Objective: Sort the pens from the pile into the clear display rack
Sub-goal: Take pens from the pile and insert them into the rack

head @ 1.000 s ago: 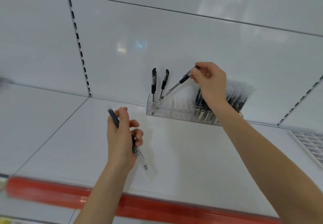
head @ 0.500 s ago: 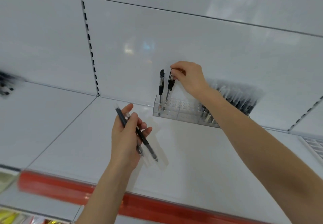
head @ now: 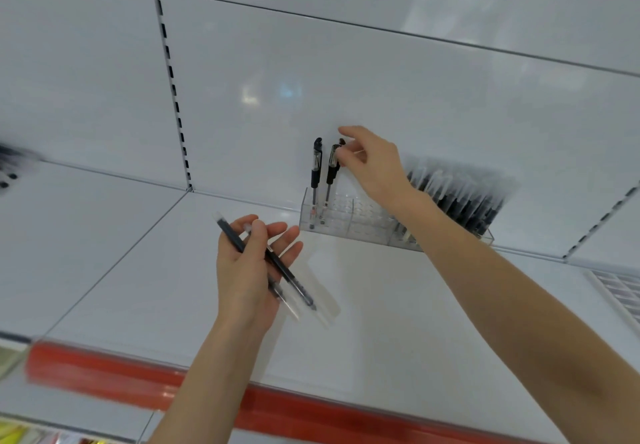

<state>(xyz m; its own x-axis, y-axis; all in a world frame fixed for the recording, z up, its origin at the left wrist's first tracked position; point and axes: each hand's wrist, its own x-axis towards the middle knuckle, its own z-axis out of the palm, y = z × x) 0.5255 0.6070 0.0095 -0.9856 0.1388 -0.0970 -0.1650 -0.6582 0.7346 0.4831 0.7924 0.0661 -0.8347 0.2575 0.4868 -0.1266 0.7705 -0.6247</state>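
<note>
The clear display rack (head: 349, 223) stands on the white shelf against the back panel. Two black pens (head: 316, 173) (head: 331, 169) stand upright in its left end. My right hand (head: 375, 166) reaches over the rack, thumb and fingers pinched on the dark top of a third pen (head: 341, 141) just right of them. Its lower part is hidden behind my fingers. My left hand (head: 247, 270) hovers in front of the rack, holding two black pens in clear sleeves (head: 277, 265) slanted down to the right, fingers partly spread.
A dense row of wrapped black pens (head: 457, 197) fills the rack's right part. A red price strip (head: 131, 379) runs along the shelf's front edge. A slotted upright (head: 173, 93) divides the back panel. Blurred dark items (head: 8, 169) lie far left; a wire grille (head: 620, 293) lies far right.
My right hand carried its pen leftward along the rack and swung it from slanted to upright beside the two standing pens. My left hand rose a little and loosened its fingers.
</note>
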